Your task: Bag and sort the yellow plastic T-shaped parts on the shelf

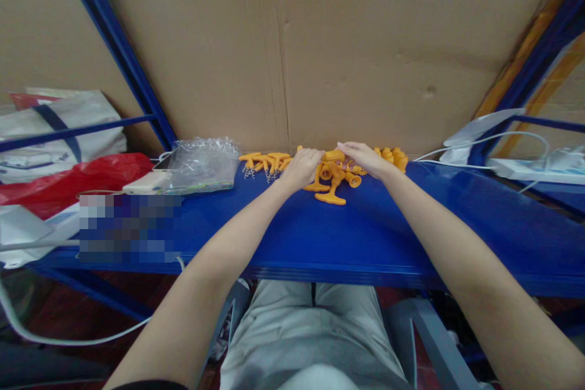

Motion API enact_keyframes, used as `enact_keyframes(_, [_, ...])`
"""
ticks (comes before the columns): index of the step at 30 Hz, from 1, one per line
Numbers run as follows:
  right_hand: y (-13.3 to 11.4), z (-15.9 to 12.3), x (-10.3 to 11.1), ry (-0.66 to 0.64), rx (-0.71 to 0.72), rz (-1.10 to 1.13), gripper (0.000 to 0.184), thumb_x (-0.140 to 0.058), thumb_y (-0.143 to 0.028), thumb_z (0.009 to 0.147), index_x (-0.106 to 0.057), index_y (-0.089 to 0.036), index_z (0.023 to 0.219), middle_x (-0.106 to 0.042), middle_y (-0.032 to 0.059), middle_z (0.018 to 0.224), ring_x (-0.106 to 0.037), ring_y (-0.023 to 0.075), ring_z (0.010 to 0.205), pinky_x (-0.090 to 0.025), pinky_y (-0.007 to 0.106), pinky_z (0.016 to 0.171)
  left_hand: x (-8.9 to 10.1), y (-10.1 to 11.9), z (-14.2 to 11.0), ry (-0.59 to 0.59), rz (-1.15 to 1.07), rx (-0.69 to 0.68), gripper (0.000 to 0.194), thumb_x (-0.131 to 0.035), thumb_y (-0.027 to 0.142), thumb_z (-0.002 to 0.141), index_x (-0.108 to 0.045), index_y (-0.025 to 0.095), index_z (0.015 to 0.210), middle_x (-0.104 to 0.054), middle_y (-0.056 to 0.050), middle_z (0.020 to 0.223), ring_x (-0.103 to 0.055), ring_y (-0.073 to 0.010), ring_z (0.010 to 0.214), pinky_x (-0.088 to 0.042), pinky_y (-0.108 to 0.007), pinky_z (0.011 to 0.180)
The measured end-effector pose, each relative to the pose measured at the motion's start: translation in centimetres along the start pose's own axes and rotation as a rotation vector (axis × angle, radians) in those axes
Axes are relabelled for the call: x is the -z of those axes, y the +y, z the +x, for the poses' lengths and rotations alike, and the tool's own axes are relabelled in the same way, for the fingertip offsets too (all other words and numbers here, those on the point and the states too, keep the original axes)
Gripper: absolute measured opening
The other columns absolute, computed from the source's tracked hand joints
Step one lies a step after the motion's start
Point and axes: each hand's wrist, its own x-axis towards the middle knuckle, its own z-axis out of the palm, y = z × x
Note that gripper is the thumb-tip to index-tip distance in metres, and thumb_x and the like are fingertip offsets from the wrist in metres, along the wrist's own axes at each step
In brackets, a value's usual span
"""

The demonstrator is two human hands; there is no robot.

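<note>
12 o'clock: person's left hand [304, 169] and right hand [365, 157], fingers seemingly closed on orange piece [335, 156] | its 6 o'clock: apparently joined T-handled piece [331, 199] | seemingly unjoined: spiral-tipped handles [276, 160], 11 o'clock; orange parts [399, 159], 1 o'clock

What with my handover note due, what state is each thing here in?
Left hand: fingers curled, grip unclear
Right hand: fingers bent, grip unclear
Spiral-tipped orange pieces: lying grouped, metal spirals bare
Clear plastic: crumpled
Red bag: crumpled, contents hidden
</note>
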Motion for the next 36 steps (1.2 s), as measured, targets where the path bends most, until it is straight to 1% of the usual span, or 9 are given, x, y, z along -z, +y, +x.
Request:
enact_keyframes(2, [0.1, -0.2, 0.3, -0.037, -0.021, 0.137, 0.024, -0.061, -0.042, 0.095, -0.067, -0.020, 0.089, -0.069, 0.0041, 0.081, -0.059, 0.0123, 0.064, -0.047, 0.023, 0.059, -0.2, -0.2, 0.0, 0.018, 0.016, -0.032, 0.038, -0.039, 0.008, 0.091, -0.060, 0.010, 0.122, -0.071, -0.017, 0.110, -0.064, -0.0290, 0.105, -0.049, -0.046, 0.093])
enact_keyframes(4, [0.3, -0.4, 0.5, -0.071, -0.046, 0.201, 0.018, -0.067, -0.038, 0.091, -0.069, -0.021, 0.087, -0.067, 0.0023, 0.077, -0.057, 0.0113, 0.061, -0.047, 0.022, 0.058, -0.4, -0.3, 0.0, 0.021, 0.031, -0.053, 0.038, -0.039, 0.007, 0.090, -0.061, 0.008, 0.122, -0.071, -0.018, 0.108, -0.064, -0.0293, 0.103, -0.049, -0.046, 0.092])
enact_keyframes(9, [0.7, -0.5, 1.1, -0.144, -0.078, 0.213, 0.012, -0.068, -0.033, 0.090, -0.070, -0.021, 0.086, -0.066, 0.0011, 0.075, -0.056, 0.0105, 0.061, -0.045, 0.023, 0.058, -0.6, -0.2, 0.0, -0.004, 0.044, -0.083, 0.040, -0.039, 0.004, 0.088, -0.062, 0.008, 0.120, -0.071, -0.018, 0.106, -0.064, -0.0286, 0.101, -0.049, -0.045, 0.091])
enact_keyframes(18, [1.0, -0.2, 1.4, -0.168, 0.026, 0.094, 0.019, -0.076, -0.038, 0.084, -0.070, -0.020, 0.089, -0.060, -0.0020, 0.065, -0.050, 0.0097, 0.056, -0.041, 0.023, 0.054, -0.1, 0.1, 0.2, -0.097, 0.041, -0.086, 0.043, -0.041, 0.003, 0.086, -0.062, 0.007, 0.124, -0.072, -0.019, 0.110, -0.066, -0.0296, 0.105, -0.049, -0.045, 0.093])
enact_keyframes(23, [0.6, 0.2, 1.1, -0.138, 0.129, 0.100, 0.025, -0.080, -0.040, 0.078, -0.067, -0.021, 0.087, -0.065, 0.0000, 0.075, -0.056, 0.0120, 0.066, -0.047, 0.025, 0.061, 0.7, 0.0, 0.4, -0.129, 0.070, -0.053, 0.040, -0.041, 0.009, 0.091, -0.062, 0.006, 0.125, -0.071, -0.019, 0.106, -0.066, -0.0300, 0.102, -0.049, -0.044, 0.091])
enact_keyframes(26, [0.8, 0.4, 0.9, -0.131, 0.158, 0.111, 0.027, -0.081, -0.039, 0.075, -0.064, -0.021, 0.085, -0.065, 0.0001, 0.076, -0.057, 0.0128, 0.068, -0.048, 0.026, 0.062, 0.8, -0.3, 0.2, -0.080, 0.106, -0.054, 0.038, -0.040, 0.009, 0.092, -0.063, 0.008, 0.122, -0.071, -0.017, 0.103, -0.065, -0.0284, 0.099, -0.046, -0.048, 0.098])
enact_keyframes(29, [1.2, 0.7, 0.8, -0.142, 0.144, 0.070, 0.028, -0.080, -0.041, 0.076, -0.062, -0.022, 0.088, -0.063, -0.0009, 0.071, -0.055, 0.0128, 0.062, -0.046, 0.026, 0.057, 0.7, -0.5, -0.2, 0.025, 0.149, -0.041, 0.035, -0.039, 0.009, 0.092, -0.066, 0.014, 0.114, -0.070, -0.013, 0.100, -0.063, -0.0273, 0.100, -0.034, -0.057, 0.110])
enact_keyframes(31, [1.5, 0.9, 0.8, -0.155, 0.149, 0.024, 0.029, -0.078, -0.042, 0.077, -0.064, -0.022, 0.091, -0.063, -0.0009, 0.070, -0.054, 0.0130, 0.060, -0.046, 0.026, 0.055, 0.6, -0.4, -0.4, 0.054, 0.170, -0.021, 0.033, -0.039, 0.009, 0.093, -0.066, 0.016, 0.110, -0.070, -0.012, 0.098, -0.062, -0.0277, 0.102, -0.031, -0.059, 0.112])
enact_keyframes(36, [2.0, 1.1, 0.9, -0.177, 0.232, -0.114, 0.024, -0.073, -0.038, 0.079, -0.068, -0.020, 0.095, -0.069, 0.0034, 0.080, -0.061, 0.0167, 0.071, -0.051, 0.029, 0.063, 0.8, -0.1, -0.3, -0.068, 0.177, -0.007, 0.029, -0.041, 0.013, 0.094, -0.067, 0.013, 0.108, -0.071, -0.016, 0.100, -0.062, -0.0297, 0.101, -0.038, -0.054, 0.103])
